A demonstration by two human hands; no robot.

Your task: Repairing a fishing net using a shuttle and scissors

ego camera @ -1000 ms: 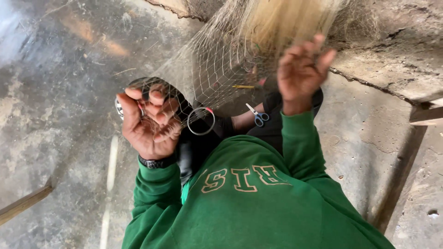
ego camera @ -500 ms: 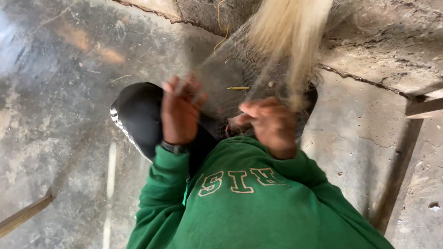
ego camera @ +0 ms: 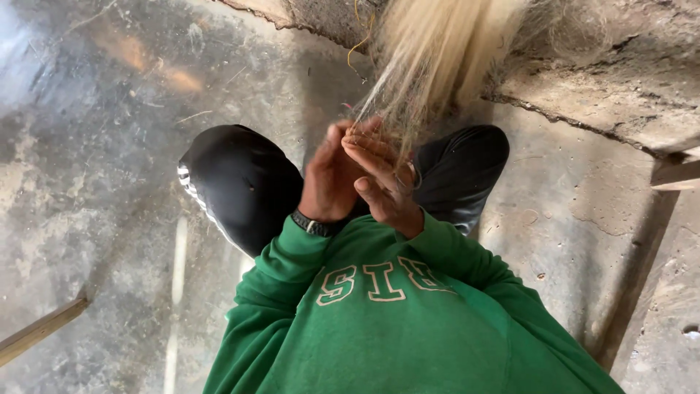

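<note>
Looking down past our green sweatshirt, soft knit with pale block lettering across the chest, we find both hands raised together just above our knees. The left hand, with a dark watch banding the wrist, stands with its palm turned toward the right hand, and the two press against each other with the lower end of a pale bundle of fibres caught between them. The fingers of both hands are closed flat on the strands rather than curled into fists; we cannot tell how many strands each hand has.

We judge the step to be one of rolling or twisting the loose ends between the palms, with the bundle hanging down from above the frame. A move from here would call for steady pressure of palm on palm, and for keeping the thin strands from slipping out sideways, since they look fine, dry and slippery.

Below the hands our knees in black trousers spread to either side, smooth and matt. Beyond them lies the concrete floor, grey, blotched and scuffed, with a wooden strip at the left edge. Farthest off, a cracked, rough ledge runs behind the fibres, which look straw-blond and faintly netted.
</note>
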